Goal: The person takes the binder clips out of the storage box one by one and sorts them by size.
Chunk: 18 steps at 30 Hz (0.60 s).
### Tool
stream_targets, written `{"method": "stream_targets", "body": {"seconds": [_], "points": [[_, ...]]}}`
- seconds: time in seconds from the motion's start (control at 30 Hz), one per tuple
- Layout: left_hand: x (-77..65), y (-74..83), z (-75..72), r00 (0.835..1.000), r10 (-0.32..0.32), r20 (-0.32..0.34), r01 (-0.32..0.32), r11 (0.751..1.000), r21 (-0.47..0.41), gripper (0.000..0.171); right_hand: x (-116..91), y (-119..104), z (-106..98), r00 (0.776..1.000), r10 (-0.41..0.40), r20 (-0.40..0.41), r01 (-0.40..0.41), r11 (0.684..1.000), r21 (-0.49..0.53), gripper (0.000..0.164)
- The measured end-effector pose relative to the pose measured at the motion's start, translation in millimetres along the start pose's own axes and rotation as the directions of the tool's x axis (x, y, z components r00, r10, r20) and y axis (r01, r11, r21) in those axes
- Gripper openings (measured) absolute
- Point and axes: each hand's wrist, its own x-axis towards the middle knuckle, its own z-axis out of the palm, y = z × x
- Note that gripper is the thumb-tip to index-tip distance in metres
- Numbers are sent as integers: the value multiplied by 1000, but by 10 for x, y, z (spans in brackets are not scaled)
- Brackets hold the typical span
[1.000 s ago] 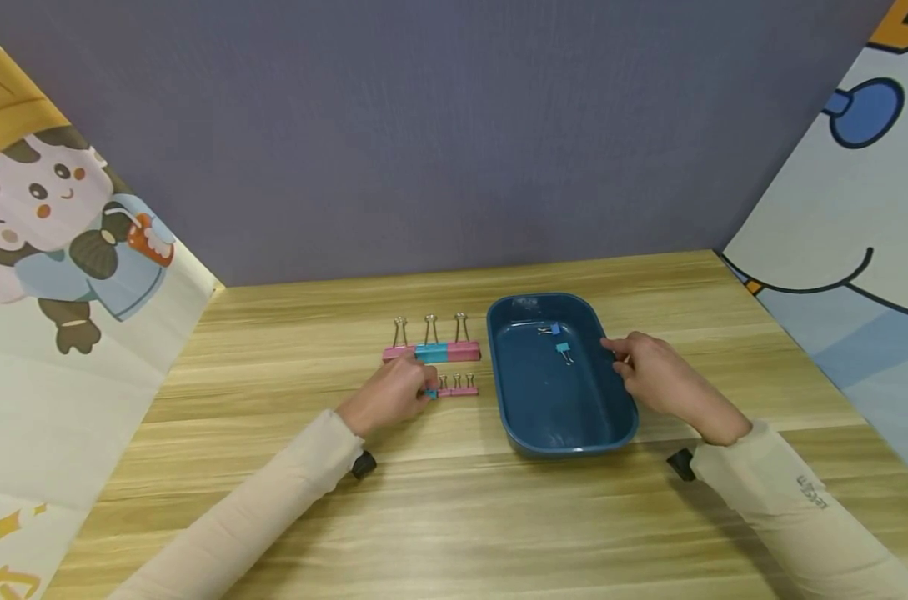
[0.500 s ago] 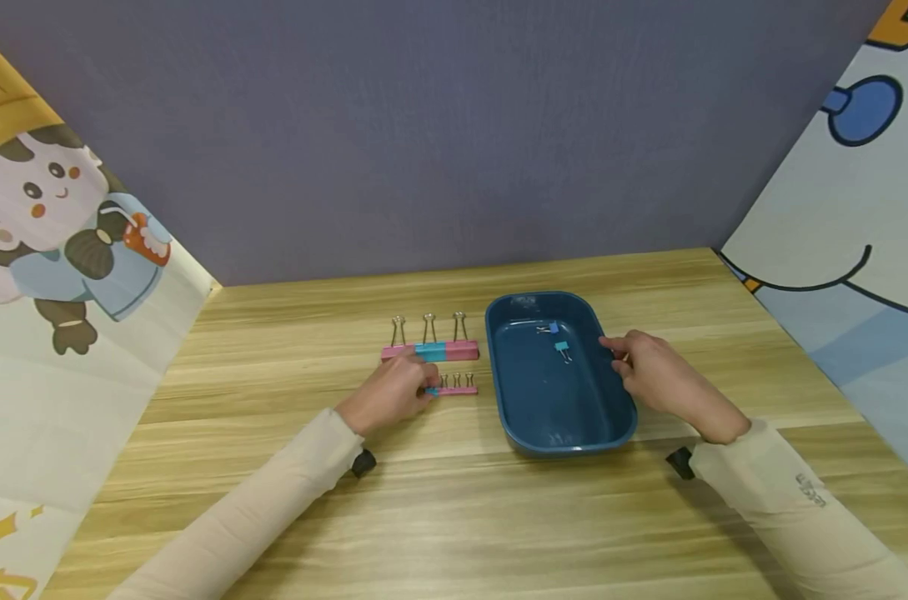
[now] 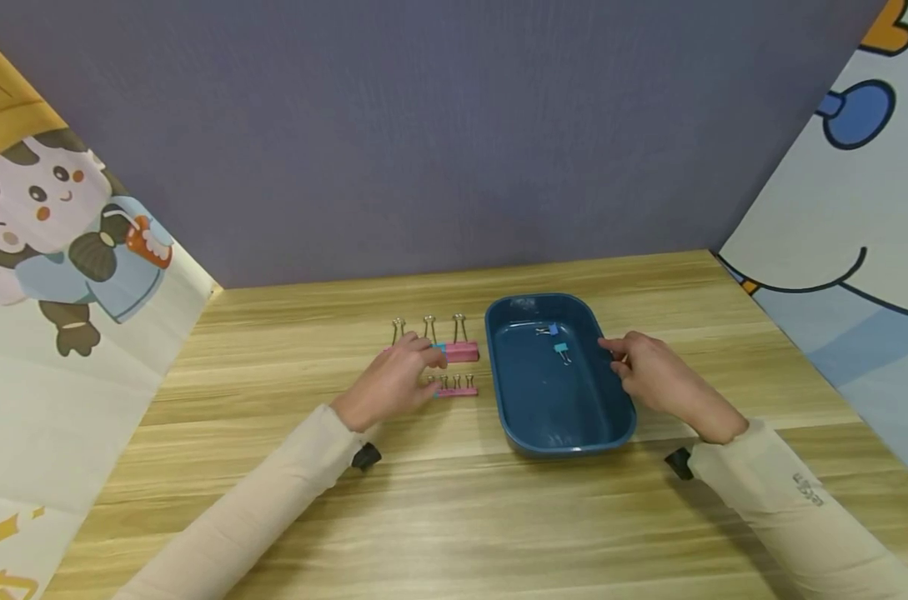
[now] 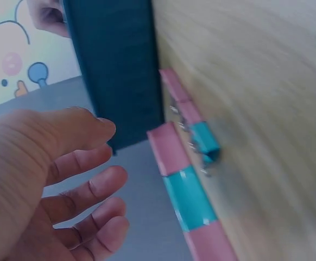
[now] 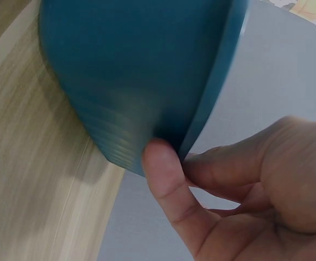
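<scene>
My left hand (image 3: 397, 377) hovers with relaxed, parted fingers over the left ends of two rows of binder clips, holding nothing. The back row has large pink and teal binder clips (image 3: 463, 352), standing with wire handles up and partly covered by the hand. In front of it runs a row of small binder clips (image 3: 464, 391); the left wrist view shows its teal end clip (image 4: 205, 137). My right hand (image 3: 659, 377) pinches the right rim of a dark blue plastic bin (image 5: 131, 81) between thumb and finger. Inside the bin lie a small blue clip (image 3: 553, 330) and a small teal clip (image 3: 562, 348).
The bin stands just right of the clip rows on a wood-grain table (image 3: 454, 525). A grey-purple panel (image 3: 454, 142) rises behind the table, with cartoon-printed walls (image 3: 71, 400) on both sides.
My left hand has lifted off the small clip row, and its fingers have opened. The small row's left end shows more now. My right hand stays on the bin rim.
</scene>
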Motion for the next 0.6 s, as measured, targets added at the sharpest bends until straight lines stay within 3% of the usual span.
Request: {"method": "stream_targets", "body": {"seconds": [0.17,0.4,0.6], "points": [[72,115,-76,1000,3,-16,-3,1000,-9,22,-3,4,-5,1000,5,3,-5,1000,-1,40],[211,235,-163,991,97,-96,-96,995,8,14,-3,1,-6,1000,4,2,-4,1000,-6,40],[336,313,-233,980,138,-144,-143,989,-25,14,5,3,0,1000,7,0,-7,1000,-3,40]]}}
